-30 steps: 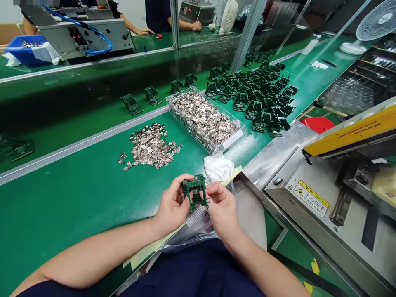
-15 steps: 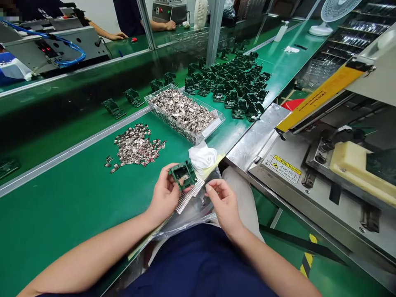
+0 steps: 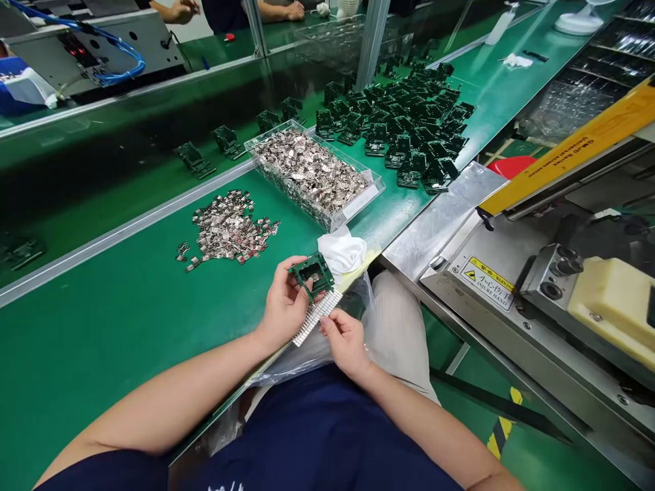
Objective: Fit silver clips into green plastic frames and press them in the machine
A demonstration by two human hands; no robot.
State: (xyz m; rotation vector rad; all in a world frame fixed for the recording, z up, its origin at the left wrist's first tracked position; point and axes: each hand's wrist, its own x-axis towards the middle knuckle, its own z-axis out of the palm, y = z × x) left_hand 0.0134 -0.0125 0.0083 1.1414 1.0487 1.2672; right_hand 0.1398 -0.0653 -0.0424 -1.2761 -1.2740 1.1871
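My left hand (image 3: 286,307) is closed around a green circuit board frame (image 3: 316,273) with a square opening, the thumb lying across its near side. Just below the board, a sheet of small silver pieces in rows (image 3: 312,320) slants toward my body; whether the left fingers also hold it is hidden. My right hand (image 3: 348,341) pinches at the sheet's right edge, thumb and forefinger together. A crumpled white cloth (image 3: 344,252) lies right behind the board. Farther off, a loose heap of small metal parts (image 3: 230,228) rests on the green bench.
A clear plastic bin (image 3: 353,208) full of metal parts stands beyond the heap. Behind it lie many green circuit boards (image 3: 404,123) in a pile. To the right is a steel machine (image 3: 460,239) with a warning label. People's hands (image 3: 294,11) show across the bench.
My right hand has moved left, from apart to the edge of the silver sheet. The left hand still holds the board. The whole view has shifted slightly.
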